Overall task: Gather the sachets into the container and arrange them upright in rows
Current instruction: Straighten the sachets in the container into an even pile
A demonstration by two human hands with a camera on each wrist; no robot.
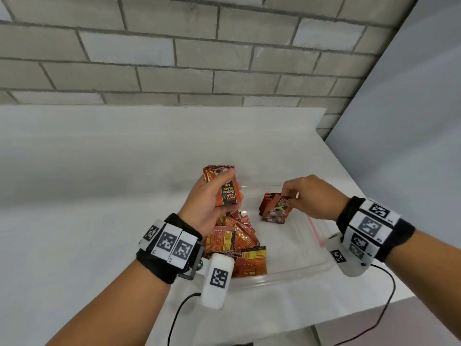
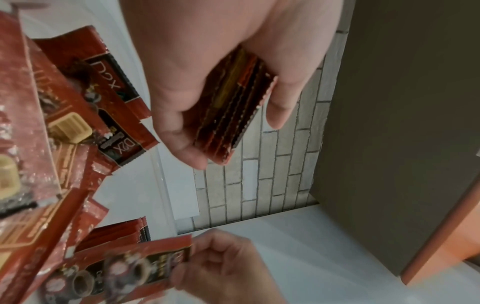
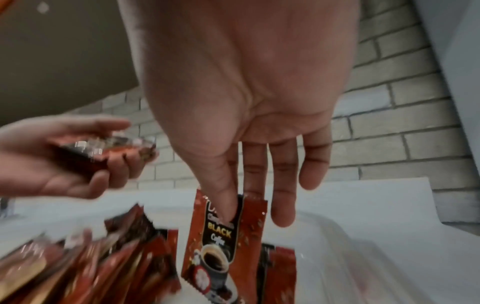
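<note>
My right hand [image 1: 303, 196] pinches one sachet [image 1: 277, 211] upright against the row in the container [image 1: 299, 264]; I'd seat it flush. Left hand [image 1: 212, 198] grips a spare stack [image 1: 225, 188].

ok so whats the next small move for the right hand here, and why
Probably lower the pinched sachet against the upright row and let go. The right hand holds it by its top edge, standing, at the row's front inside the clear container, while the left hand waits with a stack to feed next.
</note>
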